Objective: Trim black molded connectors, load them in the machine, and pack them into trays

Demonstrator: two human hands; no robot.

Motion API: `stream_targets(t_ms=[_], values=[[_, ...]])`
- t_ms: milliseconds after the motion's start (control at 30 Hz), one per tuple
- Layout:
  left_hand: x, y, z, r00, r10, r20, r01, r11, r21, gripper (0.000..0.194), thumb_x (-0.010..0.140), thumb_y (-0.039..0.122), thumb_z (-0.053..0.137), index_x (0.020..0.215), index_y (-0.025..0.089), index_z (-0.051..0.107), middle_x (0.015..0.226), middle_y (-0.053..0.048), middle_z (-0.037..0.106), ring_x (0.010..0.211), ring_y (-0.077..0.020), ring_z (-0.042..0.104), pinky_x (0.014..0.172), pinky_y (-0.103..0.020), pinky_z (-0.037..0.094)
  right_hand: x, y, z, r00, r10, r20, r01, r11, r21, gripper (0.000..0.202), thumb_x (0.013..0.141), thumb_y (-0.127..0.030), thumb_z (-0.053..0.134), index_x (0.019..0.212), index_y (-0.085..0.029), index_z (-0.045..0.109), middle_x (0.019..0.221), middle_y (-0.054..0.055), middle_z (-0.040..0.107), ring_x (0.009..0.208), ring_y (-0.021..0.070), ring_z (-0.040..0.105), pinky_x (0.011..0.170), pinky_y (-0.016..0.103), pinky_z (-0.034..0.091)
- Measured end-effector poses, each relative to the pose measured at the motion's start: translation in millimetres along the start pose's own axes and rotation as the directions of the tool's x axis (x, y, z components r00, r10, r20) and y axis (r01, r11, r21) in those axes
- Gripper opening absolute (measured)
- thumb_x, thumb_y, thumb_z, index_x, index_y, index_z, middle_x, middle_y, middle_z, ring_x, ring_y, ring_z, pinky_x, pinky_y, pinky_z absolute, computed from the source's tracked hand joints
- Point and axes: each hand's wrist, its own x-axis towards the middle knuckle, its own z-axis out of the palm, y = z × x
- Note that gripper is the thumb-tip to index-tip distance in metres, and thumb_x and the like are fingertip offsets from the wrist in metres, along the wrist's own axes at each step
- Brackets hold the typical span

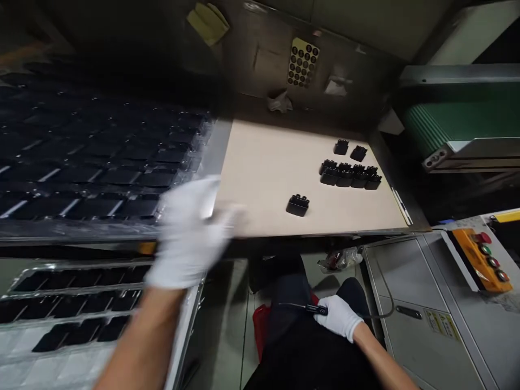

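Note:
My left hand, in a white glove, is smeared by motion over the left edge of the beige board. Its fingers point right, and whether they hold anything cannot be made out. Down by my lap, my right hand, also gloved in white, is closed on a slim black-handled tool with a thin pointed tip. A single small black block-shaped part with knobs on top stands on the board, right of my left hand. Several similar black parts stand in rows farther right.
Left of the board, a large tray of dark parts spreads out, with a clear plastic tray below. A green conveyor lies at right, above an orange button box. A sticker sheet hangs behind. A cable runs beside my right hand.

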Motion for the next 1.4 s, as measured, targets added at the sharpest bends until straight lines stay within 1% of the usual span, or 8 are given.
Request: stream_targets(t_ms=[200, 600, 800, 933, 1033, 1133, 1300, 1400], values=[[12.4, 59.0, 81.2, 0.945, 0.145, 0.294, -0.167, 0.984, 0.052, 0.034, 0.096, 0.035, 0.063, 0.124, 0.015, 0.067, 0.123, -0.016, 0.072, 0.118, -0.0349, 0.065, 0.108, -0.049, 0.048, -28.3, 31.8, 19.6, 0.998, 0.004, -0.067, 0.003, 0.995, 0.102, 0.014, 0.08, -0.027, 0.068, 0.07, -0.018, 0.068, 0.062, -0.002, 0.059, 0.06, 0.0111, 0.045, 0.06, 0.025, 0.027], [26.9, 73.1, 88.6, 0.966, -0.041, 0.256, 0.081, 0.985, -0.149, 0.038, 0.079, 0.032, 0.081, 0.111, 0.015, 0.075, 0.112, -0.009, 0.077, 0.106, -0.0268, 0.07, 0.1, -0.038, 0.054, -23.5, 46.7, -4.4, 0.988, -0.132, -0.077, 0.145, 0.965, 0.218, 0.018, 0.084, -0.032, 0.067, 0.072, -0.019, 0.069, 0.066, -0.002, 0.064, 0.066, 0.0137, 0.055, 0.067, 0.025, 0.038], [-111.1, 71.3, 65.2, 0.964, -0.265, 0.031, 0.255, 0.878, -0.405, 0.044, 0.08, 0.041, 0.08, 0.117, 0.018, 0.071, 0.117, -0.006, 0.076, 0.11, -0.0246, 0.07, 0.104, -0.035, 0.054, -42.6, 63.6, -16.1, 0.975, -0.191, -0.114, 0.215, 0.94, 0.264, 0.033, 0.093, -0.047, 0.061, 0.085, -0.019, 0.074, 0.077, 0.001, 0.071, 0.074, 0.0182, 0.061, 0.071, 0.027, 0.044], [-246.8, 31.9, 97.9, 0.685, -0.674, 0.276, 0.724, 0.589, -0.359, 0.042, 0.075, 0.041, 0.079, 0.109, 0.018, 0.069, 0.114, -0.009, 0.077, 0.112, -0.0293, 0.071, 0.106, -0.04, 0.053, -52.6, 64.2, -23.0, 0.979, -0.183, -0.086, 0.192, 0.975, 0.114, 0.035, 0.092, -0.049, 0.062, 0.076, -0.02, 0.074, 0.073, 0.004, 0.071, 0.073, 0.02, 0.061, 0.071, 0.03, 0.044], [-314.5, 3.5, 125.4, 0.471, -0.805, 0.361, 0.875, 0.372, -0.311, 0.044, 0.069, 0.036, 0.08, 0.107, 0.018, 0.066, 0.119, -0.014, 0.076, 0.124, -0.0341, 0.066, 0.113, -0.045, 0.049, -49.3, 49.0, -26.7, 0.983, -0.177, -0.051, 0.164, 0.968, -0.191, 0.031, 0.088, -0.044, 0.065, 0.071, -0.021, 0.074, 0.076, 0.008, 0.073, 0.077, 0.0233, 0.064, 0.076, 0.033, 0.042], [-342.8, -14.3, 121.6, 0.428, -0.799, 0.422, 0.883, 0.271, -0.383, 0.053, 0.067, 0.04, 0.084, 0.11, 0.017, 0.064, 0.117, -0.015, 0.076, 0.12, -0.0333, 0.068, 0.106, -0.045, 0.054, -40.5, 31.6, -30.6, 0.98, -0.193, 0.046, 0.198, 0.937, -0.287, 0.03, 0.087, -0.042, 0.064, 0.068, -0.021, 0.073, 0.075, 0.008, 0.073, 0.073, 0.0212, 0.063, 0.071, 0.032, 0.039], [-343.0, -30.8, 77.7, 0.506, -0.523, 0.686, 0.833, 0.089, -0.547, 0.063, 0.064, 0.051, 0.089, 0.111, 0.013, 0.069, 0.106, -0.013, 0.075, 0.092, -0.0246, 0.07, 0.075, -0.033, 0.056, -25.1, 13.7, -43.1, 0.943, -0.176, 0.282, 0.241, 0.946, -0.215, 0.032, 0.084, -0.045, 0.067, 0.064, -0.02, 0.068, 0.062, 0.003, 0.066, 0.059, 0.0161, 0.055, 0.06, 0.029, 0.034], [-333.2, -33.8, 66.0, 0.517, -0.422, 0.745, 0.856, 0.25, -0.453, 0.057, 0.061, 0.044, 0.089, 0.107, 0.015, 0.071, 0.1, -0.01, 0.075, 0.09, -0.024, 0.07, 0.073, -0.032, 0.056, -19.5, -0.3, -46.7, 0.958, -0.131, 0.254, 0.212, 0.923, -0.322, 0.031, 0.085, -0.045, 0.066, 0.066, -0.02, 0.07, 0.064, 0.005, 0.069, 0.06, 0.0187, 0.06, 0.062, 0.03, 0.035]])
